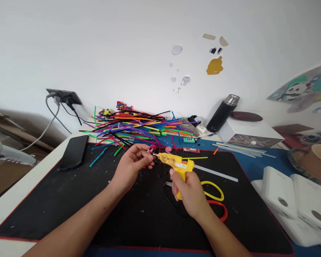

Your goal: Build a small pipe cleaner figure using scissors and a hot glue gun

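Note:
My right hand (188, 192) is wrapped round the handle of a yellow hot glue gun (173, 162), with a clear glue stick (216, 172) poking out of its back end. The gun's nozzle points left and meets, or nearly meets, a small pink piece (152, 148) that my left hand (136, 159) pinches between thumb and fingers. Much of that piece is hidden by the fingers; it looks like coiled pipe cleaner. Under my right wrist lie scissors (222, 210) with one yellow and one red handle loop.
A heap of coloured pipe cleaners (139, 123) lies along the wall. A phone (73, 151) rests at the left of the black mat (69, 210). A black flask (222, 114), spare glue sticks (238, 149) and white devices (280, 192) stand or lie to the right.

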`<action>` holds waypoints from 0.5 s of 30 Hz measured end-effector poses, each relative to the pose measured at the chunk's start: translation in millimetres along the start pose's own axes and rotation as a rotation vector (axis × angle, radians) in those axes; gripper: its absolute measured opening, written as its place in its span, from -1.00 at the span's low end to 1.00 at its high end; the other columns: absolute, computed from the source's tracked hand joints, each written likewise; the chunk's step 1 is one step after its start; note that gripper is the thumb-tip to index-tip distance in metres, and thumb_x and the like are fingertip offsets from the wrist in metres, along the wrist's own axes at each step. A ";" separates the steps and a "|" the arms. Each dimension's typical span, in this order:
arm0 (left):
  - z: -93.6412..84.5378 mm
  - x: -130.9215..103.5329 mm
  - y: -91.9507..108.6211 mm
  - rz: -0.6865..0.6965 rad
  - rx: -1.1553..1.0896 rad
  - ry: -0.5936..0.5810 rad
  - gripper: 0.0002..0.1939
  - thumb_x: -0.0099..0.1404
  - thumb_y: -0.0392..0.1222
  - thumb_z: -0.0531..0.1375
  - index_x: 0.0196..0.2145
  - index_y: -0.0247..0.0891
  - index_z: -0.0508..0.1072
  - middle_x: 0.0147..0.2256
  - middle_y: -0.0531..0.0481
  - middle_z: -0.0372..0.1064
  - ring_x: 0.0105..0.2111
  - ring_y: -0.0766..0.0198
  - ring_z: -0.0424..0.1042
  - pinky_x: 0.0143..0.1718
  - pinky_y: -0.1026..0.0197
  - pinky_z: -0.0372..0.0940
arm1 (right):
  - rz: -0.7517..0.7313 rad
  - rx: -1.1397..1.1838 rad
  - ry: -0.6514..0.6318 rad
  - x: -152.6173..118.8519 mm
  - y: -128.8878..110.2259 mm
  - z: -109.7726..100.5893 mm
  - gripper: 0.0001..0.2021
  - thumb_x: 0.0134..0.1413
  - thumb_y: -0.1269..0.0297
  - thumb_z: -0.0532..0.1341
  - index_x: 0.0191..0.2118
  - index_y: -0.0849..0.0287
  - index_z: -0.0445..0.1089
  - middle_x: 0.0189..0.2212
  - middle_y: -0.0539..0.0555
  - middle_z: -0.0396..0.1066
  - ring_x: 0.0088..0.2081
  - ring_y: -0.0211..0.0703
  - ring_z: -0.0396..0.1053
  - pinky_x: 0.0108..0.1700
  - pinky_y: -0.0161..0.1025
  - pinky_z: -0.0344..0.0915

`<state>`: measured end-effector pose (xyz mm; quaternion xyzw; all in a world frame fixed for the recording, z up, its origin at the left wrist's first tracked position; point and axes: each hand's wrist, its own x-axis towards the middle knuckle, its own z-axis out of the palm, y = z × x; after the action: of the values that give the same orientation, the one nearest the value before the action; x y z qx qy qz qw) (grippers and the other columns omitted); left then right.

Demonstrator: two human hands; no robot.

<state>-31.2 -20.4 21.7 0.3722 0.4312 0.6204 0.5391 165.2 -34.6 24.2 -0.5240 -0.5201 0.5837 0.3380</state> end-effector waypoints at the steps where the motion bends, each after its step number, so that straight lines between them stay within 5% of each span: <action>1: 0.7 -0.5 0.9 -0.001 -0.002 -0.001 -0.54 0.03 -0.13 0.59 -0.19 -0.26 0.53 -0.49 0.09 0.52 -0.50 0.31 0.51 -0.43 0.31 0.43 | 0.001 -0.001 -0.001 0.0 0.1 -0.1 -0.44 0.05 -0.33 0.27 -0.58 0.04 0.18 -0.81 -0.09 0.16 -0.73 -0.29 0.13 -0.61 -0.30 0.12; 15: 2.8 -1.6 3.2 -0.007 0.001 -0.012 -0.51 0.04 -0.15 0.58 -0.14 -0.25 0.48 -0.50 0.10 0.50 -0.50 0.27 0.51 -0.46 0.28 0.39 | 0.031 0.035 0.044 3.3 3.6 0.9 -0.49 0.01 -0.30 0.31 -0.45 0.11 0.32 -0.78 -0.13 0.19 -0.73 -0.28 0.14 -0.62 -0.31 0.09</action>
<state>-29.5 -21.8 25.7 0.3746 0.4296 0.6161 0.5436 164.1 -32.6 19.8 -0.5389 -0.4940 0.5861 0.3494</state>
